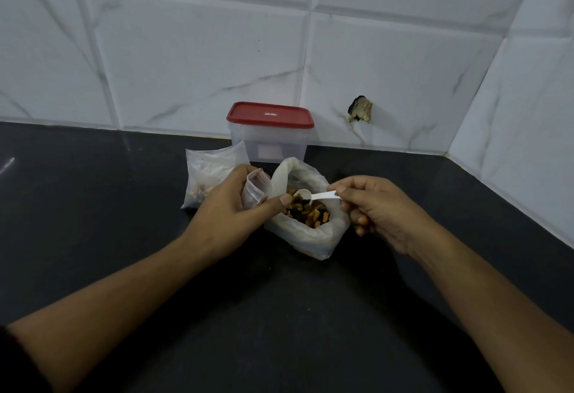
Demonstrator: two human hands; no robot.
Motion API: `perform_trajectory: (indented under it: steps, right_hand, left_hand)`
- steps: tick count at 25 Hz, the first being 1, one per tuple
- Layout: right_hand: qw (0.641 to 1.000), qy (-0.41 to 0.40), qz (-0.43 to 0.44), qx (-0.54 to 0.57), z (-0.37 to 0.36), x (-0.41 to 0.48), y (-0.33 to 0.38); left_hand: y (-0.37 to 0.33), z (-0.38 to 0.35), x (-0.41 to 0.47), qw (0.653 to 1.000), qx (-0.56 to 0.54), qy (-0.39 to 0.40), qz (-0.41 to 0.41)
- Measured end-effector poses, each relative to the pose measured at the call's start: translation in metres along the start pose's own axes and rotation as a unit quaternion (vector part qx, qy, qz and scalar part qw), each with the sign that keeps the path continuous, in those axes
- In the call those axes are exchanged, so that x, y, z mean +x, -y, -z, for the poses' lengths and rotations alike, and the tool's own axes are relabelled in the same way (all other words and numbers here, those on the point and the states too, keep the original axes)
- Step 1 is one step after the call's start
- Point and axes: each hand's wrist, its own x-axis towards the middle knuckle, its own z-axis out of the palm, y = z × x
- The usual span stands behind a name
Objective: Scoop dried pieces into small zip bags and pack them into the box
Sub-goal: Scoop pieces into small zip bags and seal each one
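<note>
A large white plastic bag [306, 234] sits open on the dark counter, full of brown and orange dried pieces [310, 211]. My left hand [230, 206] grips a small clear zip bag [256, 189] beside the big bag's left rim. My right hand [372, 206] pinches the handle of a small white scoop [313, 196], whose bowl hangs just over the dried pieces. A clear box with a red lid [270, 131] stands shut behind the bags, against the wall.
A flat pile of clear zip bags [211, 172] lies left of the box, partly behind my left hand. White tiled walls meet at the right corner; a dark hole [360, 109] breaks the tiles. The black counter [279, 315] spreads toward me.
</note>
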Motion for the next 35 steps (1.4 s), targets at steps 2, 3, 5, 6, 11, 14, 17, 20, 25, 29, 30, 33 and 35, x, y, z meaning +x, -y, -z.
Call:
perform_trajectory:
  steps: [2,3,5,6,11,14,17,20,25,29,30,33,35]
  right_hand:
    - [1.000,-0.003,-0.007,-0.012,0.000,0.000,0.000]
    - [1.000,-0.005,-0.015,-0.017,0.000,0.000,0.000]
    - [0.999,-0.011,-0.039,-0.009,-0.002,0.002,0.000]
    - [0.999,-0.012,-0.053,0.001,-0.002,0.003,0.000]
    - [0.988,-0.008,-0.118,0.099,0.006,0.006,0.001]
    - [0.986,-0.015,-0.131,0.101,0.006,0.005,0.001]
    - [0.988,-0.028,-0.131,0.071,0.001,0.005,0.002]
    - [0.985,-0.030,-0.131,0.106,0.002,0.004,0.003]
    - [0.980,-0.012,-0.110,0.166,0.000,0.003,0.004]
    - [0.974,0.003,-0.074,0.215,-0.005,-0.002,0.011]
    - [0.973,0.011,-0.065,0.223,-0.006,-0.004,0.014]
    - [0.971,0.023,-0.046,0.232,-0.012,-0.011,0.020]
    - [0.972,0.028,-0.032,0.231,-0.016,-0.015,0.025]
  left_hand:
    - [-0.002,0.000,-0.001,1.000,-0.018,-0.004,0.002]
    - [-0.002,0.000,-0.001,1.000,-0.025,-0.005,0.004]
    - [0.000,-0.001,0.000,0.999,-0.035,-0.006,0.009]
    - [0.001,-0.001,0.000,0.999,-0.037,-0.005,0.012]
    - [0.004,-0.002,0.002,0.999,-0.043,-0.007,0.021]
    - [0.003,-0.002,0.001,0.999,-0.043,-0.007,0.017]
    - [0.001,-0.002,0.000,0.999,-0.044,-0.004,0.010]
    - [0.002,-0.002,0.000,0.999,-0.041,-0.004,0.005]
    - [0.005,-0.001,0.002,0.999,-0.049,-0.002,0.005]
    - [0.007,-0.003,0.002,0.999,-0.053,-0.002,0.012]
    - [0.008,-0.004,0.003,0.998,-0.054,-0.001,0.013]
    - [0.006,-0.006,0.004,0.999,-0.050,-0.002,0.011]
    - [0.005,-0.007,0.004,0.999,-0.046,-0.006,0.007]
